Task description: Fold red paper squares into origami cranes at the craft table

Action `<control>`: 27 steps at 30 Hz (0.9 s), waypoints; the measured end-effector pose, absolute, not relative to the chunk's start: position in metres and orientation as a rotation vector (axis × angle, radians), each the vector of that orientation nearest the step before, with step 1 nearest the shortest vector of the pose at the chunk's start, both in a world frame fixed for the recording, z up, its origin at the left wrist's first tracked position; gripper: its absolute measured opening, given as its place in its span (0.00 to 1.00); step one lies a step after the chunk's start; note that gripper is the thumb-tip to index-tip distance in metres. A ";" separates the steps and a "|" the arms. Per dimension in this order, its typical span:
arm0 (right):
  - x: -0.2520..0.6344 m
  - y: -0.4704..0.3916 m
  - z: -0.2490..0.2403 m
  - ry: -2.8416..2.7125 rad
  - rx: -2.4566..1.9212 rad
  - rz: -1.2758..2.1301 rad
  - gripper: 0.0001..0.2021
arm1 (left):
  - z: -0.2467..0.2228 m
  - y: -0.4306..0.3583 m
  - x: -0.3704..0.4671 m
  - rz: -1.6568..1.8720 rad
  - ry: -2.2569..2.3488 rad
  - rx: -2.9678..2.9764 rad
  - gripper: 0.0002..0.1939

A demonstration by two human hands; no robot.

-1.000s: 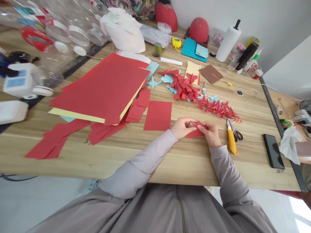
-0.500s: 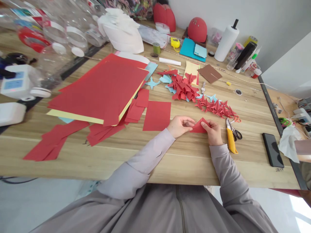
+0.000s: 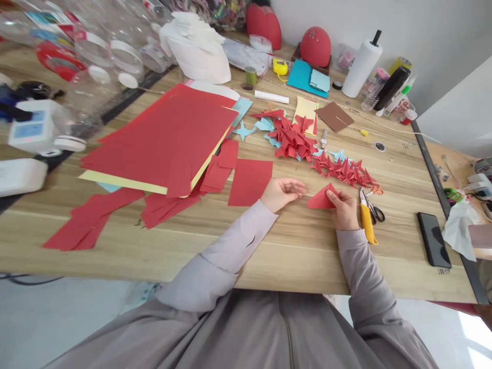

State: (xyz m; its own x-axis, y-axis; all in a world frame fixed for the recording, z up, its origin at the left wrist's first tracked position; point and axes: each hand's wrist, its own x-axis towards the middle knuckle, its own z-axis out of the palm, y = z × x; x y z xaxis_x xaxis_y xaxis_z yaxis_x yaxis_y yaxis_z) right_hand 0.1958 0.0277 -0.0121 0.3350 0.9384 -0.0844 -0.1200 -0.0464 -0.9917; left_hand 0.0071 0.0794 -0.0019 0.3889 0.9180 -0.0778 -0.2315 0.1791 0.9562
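My right hand [image 3: 343, 207] pinches a folded piece of red paper [image 3: 319, 199], triangular in outline, between thumb and fingers just above the table. My left hand [image 3: 283, 193] is apart from that paper, palm turned inward, its fingers stretched out with nothing in them. Beside the left wrist lies a flat red paper sheet [image 3: 249, 183]. Beyond both hands, folded red paper stars [image 3: 342, 170] stand in a row, and a heap of red folded stars [image 3: 292, 138] lies farther left with some light blue ones among them.
A stack of large red sheets [image 3: 161, 138] and cut red strips [image 3: 90, 218] cover the left side. To the right lie a yellow utility knife [image 3: 368, 223], scissors [image 3: 374, 209] and a black phone [image 3: 433, 240]. Clear plastic bottles [image 3: 92, 92] crowd the far left.
My left hand has let go of the red paper and moved slightly away from it. My right hand has shifted a little to the right, still holding the paper.
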 end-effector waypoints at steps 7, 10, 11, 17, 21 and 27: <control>0.181 0.021 -0.002 -1.103 -1.381 1.141 0.13 | -0.004 0.071 0.021 0.935 0.817 1.099 0.20; 0.176 0.019 0.000 -1.207 -1.377 1.158 0.13 | -0.006 0.069 0.024 0.967 0.840 1.110 0.19; 0.176 0.019 0.000 -1.233 -1.378 1.158 0.13 | -0.006 0.069 0.024 0.975 0.843 1.112 0.18; 0.177 0.018 0.002 -1.276 -1.376 1.179 0.12 | -0.003 0.069 0.021 0.945 0.816 1.127 0.13; 0.177 0.018 0.001 -1.194 -1.388 1.229 0.12 | -0.002 0.068 0.022 0.976 0.862 1.132 0.14; 0.176 0.017 0.001 -1.188 -1.380 1.236 0.12 | -0.002 0.067 0.025 0.998 0.838 1.155 0.15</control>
